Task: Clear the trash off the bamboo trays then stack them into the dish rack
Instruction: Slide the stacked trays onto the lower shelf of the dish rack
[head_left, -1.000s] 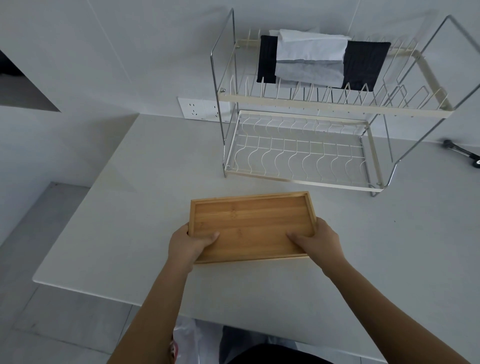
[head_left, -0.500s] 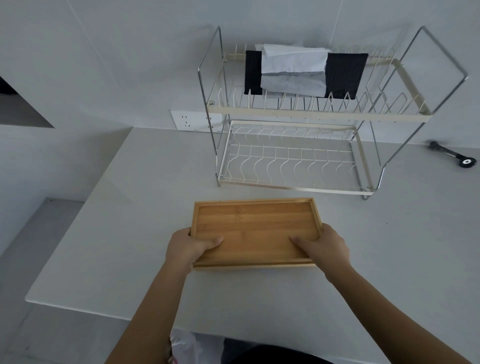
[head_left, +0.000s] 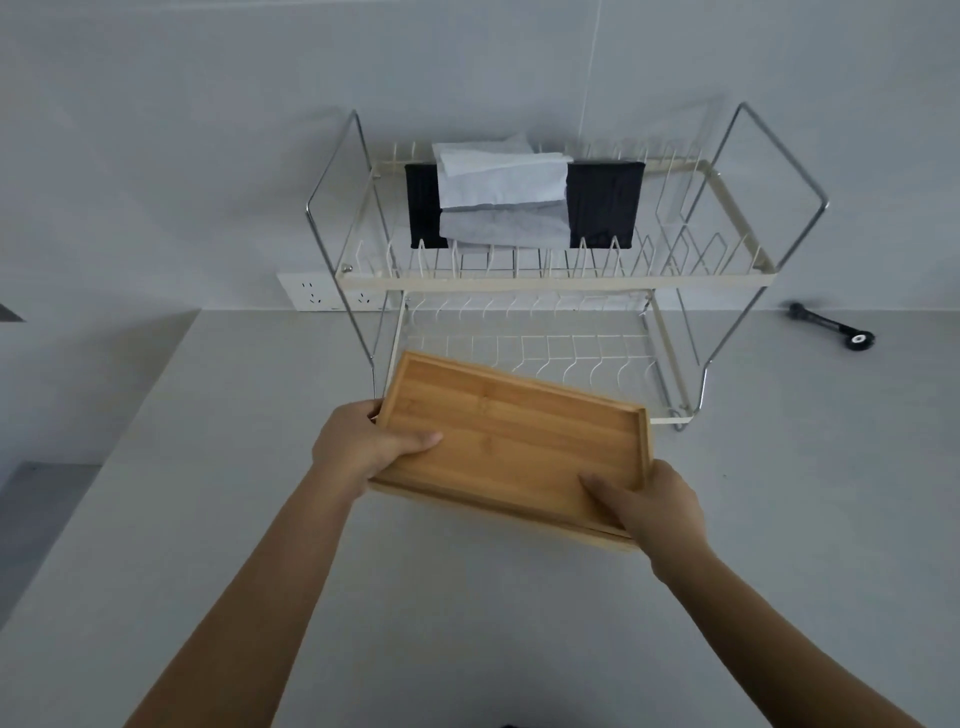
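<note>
I hold the bamboo tray (head_left: 514, 441) in the air above the counter, tilted with its left end raised and its far corner over the front of the dish rack's lower tier. My left hand (head_left: 363, 444) grips its left end, thumb on the tray floor. My right hand (head_left: 657, 506) grips the near right corner. A second edge shows under the tray's near rim; I cannot tell whether another tray lies beneath. The two-tier wire dish rack (head_left: 556, 280) stands against the wall; its lower tier holds no dishes.
Black and white-grey cloths (head_left: 519, 202) hang over the rack's upper tier. A wall socket plate (head_left: 314, 291) sits left of the rack. A black tool (head_left: 831, 327) lies on the white counter (head_left: 467, 623) at far right. The counter's left edge drops to the floor.
The tray has left the counter and moved toward the rack, now tilted with the left end up. Both hands kept their grip.
</note>
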